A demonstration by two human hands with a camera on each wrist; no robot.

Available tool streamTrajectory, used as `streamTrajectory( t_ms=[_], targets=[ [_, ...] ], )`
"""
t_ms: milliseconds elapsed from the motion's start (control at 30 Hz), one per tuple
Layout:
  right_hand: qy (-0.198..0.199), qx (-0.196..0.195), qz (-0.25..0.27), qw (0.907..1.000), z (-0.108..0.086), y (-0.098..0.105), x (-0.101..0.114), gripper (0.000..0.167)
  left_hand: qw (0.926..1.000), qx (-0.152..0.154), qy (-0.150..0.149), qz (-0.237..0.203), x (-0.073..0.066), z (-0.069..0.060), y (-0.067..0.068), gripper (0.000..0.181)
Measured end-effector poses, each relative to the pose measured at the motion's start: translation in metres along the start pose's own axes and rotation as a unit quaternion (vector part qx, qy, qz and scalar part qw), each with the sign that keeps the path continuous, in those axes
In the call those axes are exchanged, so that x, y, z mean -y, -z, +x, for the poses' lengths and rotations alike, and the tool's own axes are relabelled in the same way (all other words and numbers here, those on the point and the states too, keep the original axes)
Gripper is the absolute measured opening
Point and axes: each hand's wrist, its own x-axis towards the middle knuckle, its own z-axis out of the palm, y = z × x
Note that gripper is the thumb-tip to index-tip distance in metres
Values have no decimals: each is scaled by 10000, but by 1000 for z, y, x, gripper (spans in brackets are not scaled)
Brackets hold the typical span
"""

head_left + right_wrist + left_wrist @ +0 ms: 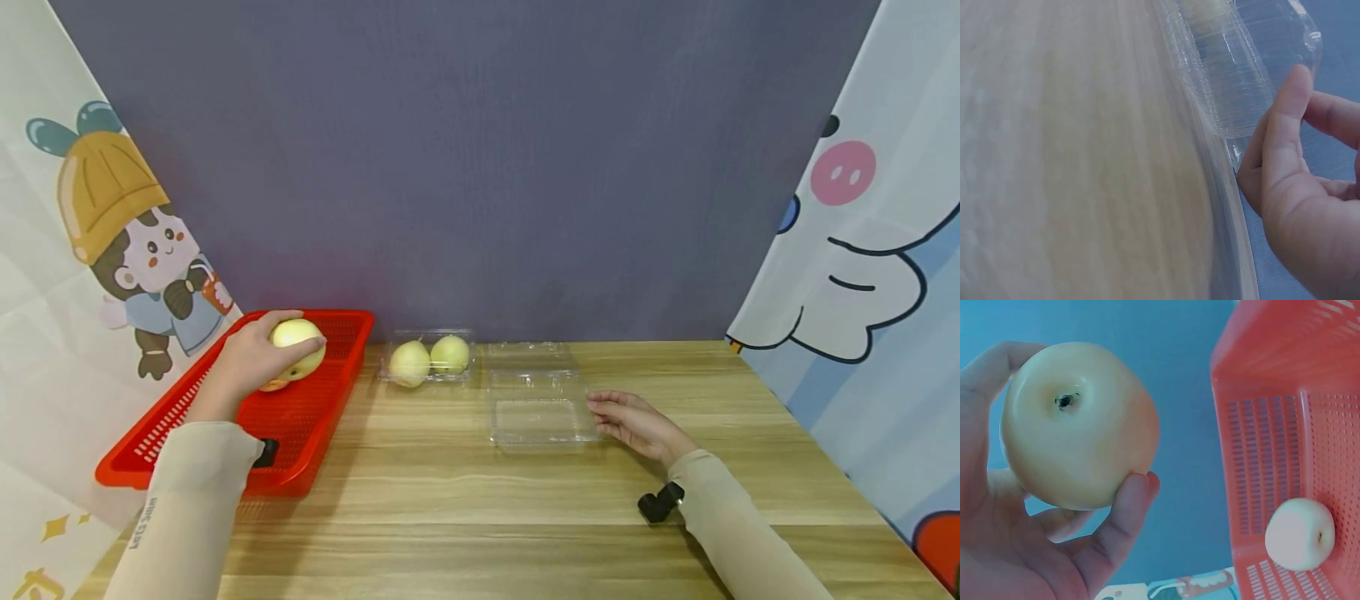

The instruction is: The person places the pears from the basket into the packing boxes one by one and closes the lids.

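My left hand (258, 354) grips a round pale-yellow pear (300, 346) above the red basket. In the left wrist view, fingers and thumb curl round this pear (1082, 428), and its dark-centred hollow faces the camera. Another pear (1300, 534) lies inside the basket; in the head view it shows partly below the held one, reddish in tint. At the right, my right hand (633, 423) pinches the right edge of an open clear plastic clamshell box (543, 421), which has nothing in it. The right wrist view shows the fingertips at the box's rim (1250, 122).
A second clear box (427, 333) holds two pears (450, 356) beside the open one. The red basket (330, 450) stands on the left of the wooden table (465, 533). A grey panel (480, 167) rises behind, with printed cloths (900, 167) at both sides.
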Motion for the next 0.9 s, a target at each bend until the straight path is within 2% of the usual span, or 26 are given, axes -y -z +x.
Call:
streamTrajectory(
  t_ms=[233,500,900],
  targets=[
    [-2,-41,3,10000,0,-1,1,50,9995,126,-60,-294,-5,1,-5,73],
    [-20,-30,-41,10000,0,-2,1,54,9994,20,-333,-92,-15,0,-11,70],
    [-39,-51,-70,10000,2,-2,0,54,9988,180,-392,-212,-27,3,-25,69]
  ],
)
